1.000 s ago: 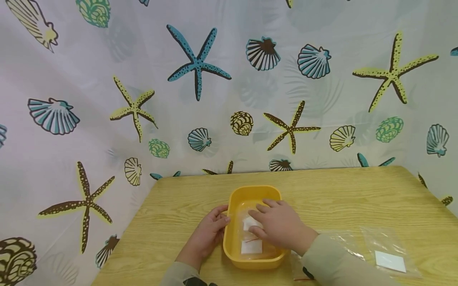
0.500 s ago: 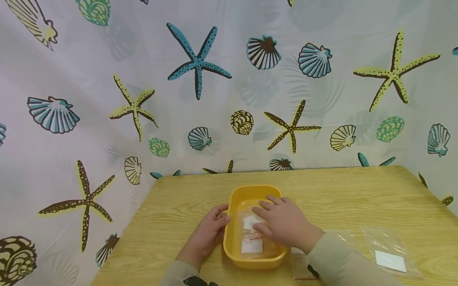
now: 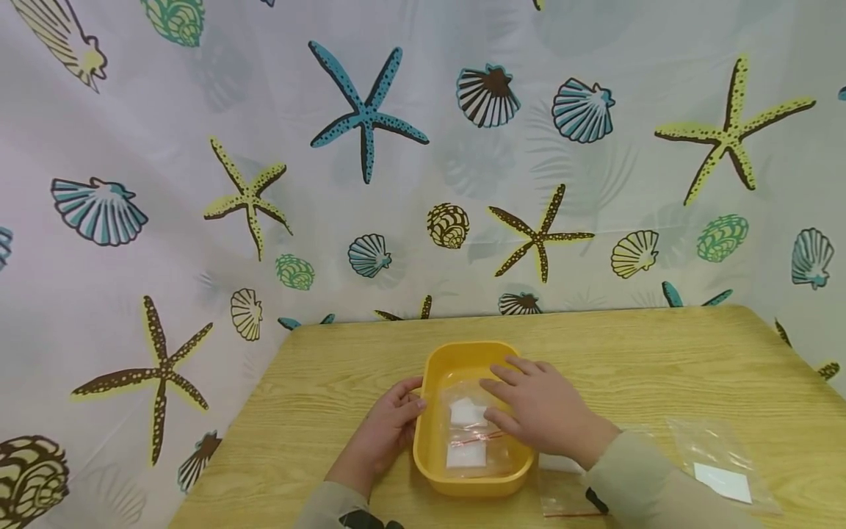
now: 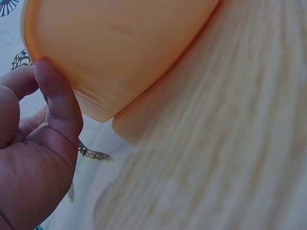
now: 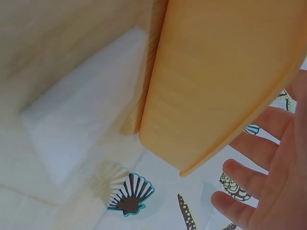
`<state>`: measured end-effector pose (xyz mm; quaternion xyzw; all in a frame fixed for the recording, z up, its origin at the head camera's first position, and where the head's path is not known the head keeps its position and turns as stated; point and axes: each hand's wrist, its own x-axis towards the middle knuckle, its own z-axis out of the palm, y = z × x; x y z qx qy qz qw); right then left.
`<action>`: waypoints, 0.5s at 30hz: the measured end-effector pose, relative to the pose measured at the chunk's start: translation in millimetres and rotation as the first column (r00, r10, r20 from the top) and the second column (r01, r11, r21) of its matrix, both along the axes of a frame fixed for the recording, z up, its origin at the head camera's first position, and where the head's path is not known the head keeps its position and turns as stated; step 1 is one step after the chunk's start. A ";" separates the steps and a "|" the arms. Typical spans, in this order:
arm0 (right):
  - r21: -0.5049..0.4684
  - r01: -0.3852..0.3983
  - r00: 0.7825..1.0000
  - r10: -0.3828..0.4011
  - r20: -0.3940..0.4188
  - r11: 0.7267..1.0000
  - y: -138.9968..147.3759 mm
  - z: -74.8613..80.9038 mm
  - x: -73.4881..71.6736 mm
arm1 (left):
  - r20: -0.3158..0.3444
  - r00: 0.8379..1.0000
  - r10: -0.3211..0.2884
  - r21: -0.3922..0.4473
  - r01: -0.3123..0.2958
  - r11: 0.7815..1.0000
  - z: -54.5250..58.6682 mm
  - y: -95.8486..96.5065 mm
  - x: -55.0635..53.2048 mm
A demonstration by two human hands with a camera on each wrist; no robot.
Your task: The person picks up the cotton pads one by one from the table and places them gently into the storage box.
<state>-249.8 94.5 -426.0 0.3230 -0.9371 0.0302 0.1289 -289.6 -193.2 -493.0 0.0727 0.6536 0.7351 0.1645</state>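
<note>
A yellow plastic tub (image 3: 473,486) stands on the wooden table. Its left rim is pinched between thumb and fingers of my left hand (image 3: 383,437), and the left wrist view shows this hold (image 4: 53,100) from the side. Inside the tub lie clear zip bags with red seal lines, with a white card (image 3: 466,454) and another white piece (image 3: 468,413) in them. My right hand (image 3: 545,408) hovers over the tub's right rim, fingers spread and holding nothing. In the right wrist view its fingers (image 5: 249,177) extend past the rim.
To the right of the tub, a clear bag with a white card (image 3: 722,483) lies on the table (image 3: 344,353). Another bag with a white card (image 3: 560,464) is partly hidden under my right forearm. A shell-and-starfish curtain (image 3: 423,169) hangs behind the table.
My right hand has drawn rightward from over the middle of the tub toward its right rim, uncovering more of the bags inside. My left hand and the tub stay in place.
</note>
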 end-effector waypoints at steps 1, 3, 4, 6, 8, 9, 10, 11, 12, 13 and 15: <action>-0.006 -0.003 1.000 0.003 -0.009 1.000 2.1 -0.6 0.0 | -0.001 1.000 -0.003 0.002 0.003 1.000 -0.2 -0.3 0.0; -0.019 -0.003 1.000 0.003 -0.022 1.000 6.2 -1.6 0.3 | -0.004 1.000 -0.008 0.010 0.009 1.000 -0.3 -0.7 0.1; -0.023 0.000 1.000 0.000 -0.024 1.000 8.4 -2.1 0.5 | -0.003 1.000 -0.010 0.014 0.010 1.000 -0.2 -0.8 0.3; -0.032 0.006 1.000 -0.006 -0.022 0.999 12.5 -3.2 0.5 | -0.005 1.000 -0.013 0.015 0.013 1.000 -0.1 -1.1 0.6; -0.030 0.013 1.000 -0.013 -0.022 0.999 17.1 -4.0 0.8 | -0.004 1.000 -0.013 0.012 0.013 1.000 0.0 -1.0 0.8; -0.028 0.014 1.000 -0.015 -0.024 1.000 19.2 -4.2 1.1 | -0.003 1.000 -0.011 0.010 0.011 1.000 0.2 -0.9 1.0; -0.026 0.015 1.000 -0.015 -0.027 1.000 21.4 -4.2 1.4 | -0.003 1.000 -0.009 0.007 0.009 1.000 0.5 -0.8 1.3; -0.026 0.014 0.999 -0.015 -0.030 1.000 23.7 -4.2 1.9 | -0.004 1.000 -0.009 0.004 0.009 1.000 0.6 -0.8 1.5; -0.024 0.014 0.999 -0.014 -0.033 1.000 26.1 -4.2 2.6 | -0.006 1.000 -0.009 0.002 0.009 1.000 0.7 -0.6 1.8; -0.024 0.011 0.999 -0.012 -0.037 1.000 28.1 -4.0 3.2 | -0.008 1.000 -0.009 0.002 0.009 1.000 0.9 -0.8 1.8; -0.039 0.006 0.999 -0.008 -0.040 0.999 32.9 -4.2 4.8 | -0.010 1.000 -0.007 0.002 0.007 1.000 1.6 -0.9 2.0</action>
